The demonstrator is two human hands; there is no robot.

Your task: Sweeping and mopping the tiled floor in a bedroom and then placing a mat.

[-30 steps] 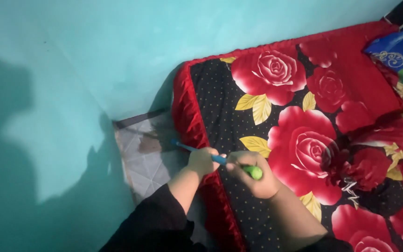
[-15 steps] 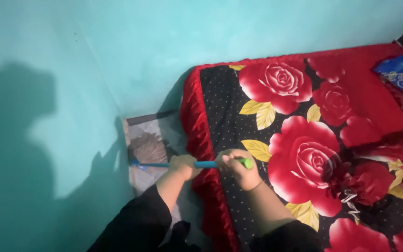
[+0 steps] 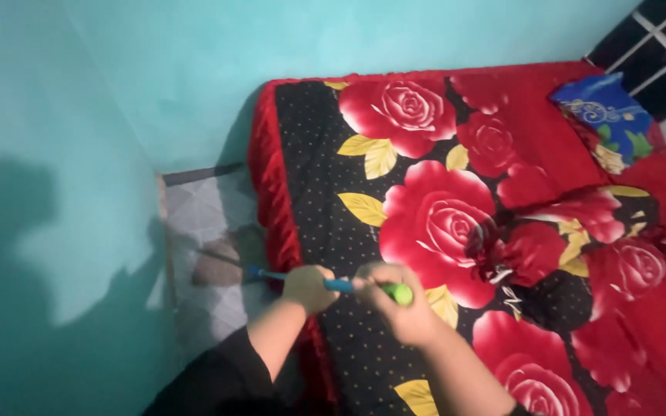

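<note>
In narrow floor gap beside mattress edge, both hands gripping broom handle

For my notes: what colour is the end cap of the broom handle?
Bright green, on a blue broom handle; the end cap shows clearly in the head view, by the right hand.

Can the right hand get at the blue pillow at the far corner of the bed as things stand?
Probably not from here: the right hand grips the broom handle near the bed's edge, and the blue pillow lies across the whole bedspread.
</note>
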